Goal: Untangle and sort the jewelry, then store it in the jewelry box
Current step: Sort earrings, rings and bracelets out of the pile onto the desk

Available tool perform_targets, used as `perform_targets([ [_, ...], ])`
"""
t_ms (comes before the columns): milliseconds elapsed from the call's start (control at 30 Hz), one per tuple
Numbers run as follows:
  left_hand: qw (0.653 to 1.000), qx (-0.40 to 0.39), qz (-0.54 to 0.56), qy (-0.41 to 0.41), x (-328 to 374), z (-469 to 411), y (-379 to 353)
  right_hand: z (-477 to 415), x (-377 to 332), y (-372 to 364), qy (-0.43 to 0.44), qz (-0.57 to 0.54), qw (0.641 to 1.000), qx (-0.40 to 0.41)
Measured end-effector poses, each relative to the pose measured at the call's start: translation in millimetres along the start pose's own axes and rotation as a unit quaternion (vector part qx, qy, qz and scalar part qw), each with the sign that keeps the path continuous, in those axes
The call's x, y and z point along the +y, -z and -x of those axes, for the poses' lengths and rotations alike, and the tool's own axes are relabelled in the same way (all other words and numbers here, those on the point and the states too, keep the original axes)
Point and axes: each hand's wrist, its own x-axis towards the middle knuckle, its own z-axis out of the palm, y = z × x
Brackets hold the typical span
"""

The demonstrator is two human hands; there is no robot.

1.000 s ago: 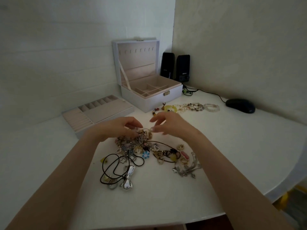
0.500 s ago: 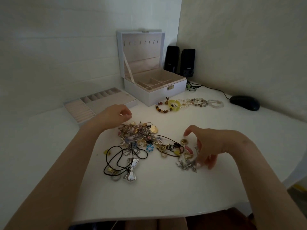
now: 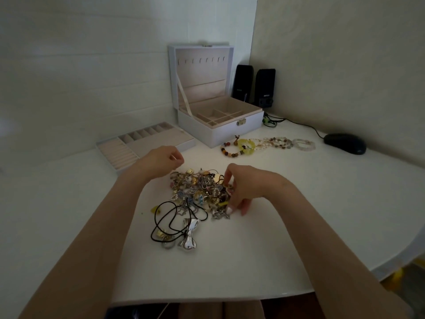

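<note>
A tangled jewelry pile (image 3: 197,189) of gold and silver pieces lies mid-table. A black cord with a silver bow pendant (image 3: 189,233) trails from its near side. My right hand (image 3: 246,185) is curled over the pile's right edge, with thumb and fingertips clasping pieces there. My left hand (image 3: 161,160) hovers just beyond the pile's upper left, fingers curled and pinching what looks like a small piece. The white jewelry box (image 3: 230,132) stands open behind, its compartments bare. Its lift-out tray (image 3: 142,143) sits to the box's left.
Several beaded bracelets (image 3: 264,143) lie in a row right of the box. A black mouse (image 3: 345,142) and its cable sit at the far right, and two black speakers (image 3: 253,86) stand in the corner. The table's rounded edge runs close on the right.
My right hand left the left hand, swung out to the scattered pieces on the right, then drew them in against the pile. My left hand stayed near the pile's upper left.
</note>
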Motion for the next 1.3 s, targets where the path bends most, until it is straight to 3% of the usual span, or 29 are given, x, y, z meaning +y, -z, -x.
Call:
perform_targets([
  [200, 0.999, 0.016, -0.021, -0.033, 4.0, 4.5, 5.0, -11.7, -8.9, -2.2, 0.082, -0.074, 0.993, -0.03],
  [300, 0.997, 0.019, 0.0, -0.074, 10.1, 9.0, 5.3, -18.6, -2.6, 14.6, 0.12, -0.069, 0.989, 0.041],
  [400, 0.991, -0.042, 0.016, -0.123, 19.8, 14.5, 3.9, -34.6, -0.9, 14.2, 0.171, -0.011, 0.973, 0.155],
  [533, 0.973, -0.161, -0.005, -0.164, 29.2, 21.0, -1.9, -53.5, 4.0, -2.2, 0.212, 0.054, 0.963, 0.159],
  [633, 0.963, -0.19, -0.056, -0.182, 33.5, 21.4, -10.3, -57.6, 7.4, -4.3, 0.222, 0.071, 0.958, 0.165],
  [967, 0.964, -0.141, -0.074, -0.215, 32.5, 18.6, -20.5, -61.2, 14.3, -14.0, 0.264, 0.04, 0.938, 0.222],
  [1167, 0.977, -0.072, 0.027, -0.2, 27.7, 15.1, -12.8, -59.1, 12.5, -18.4, 0.22, -0.075, 0.945, 0.23],
  [1300, 0.981, -0.053, 0.094, -0.161, 28.3, 14.6, -9.3, -56.2, 14.3, -11.7, 0.192, -0.088, 0.941, 0.266],
])
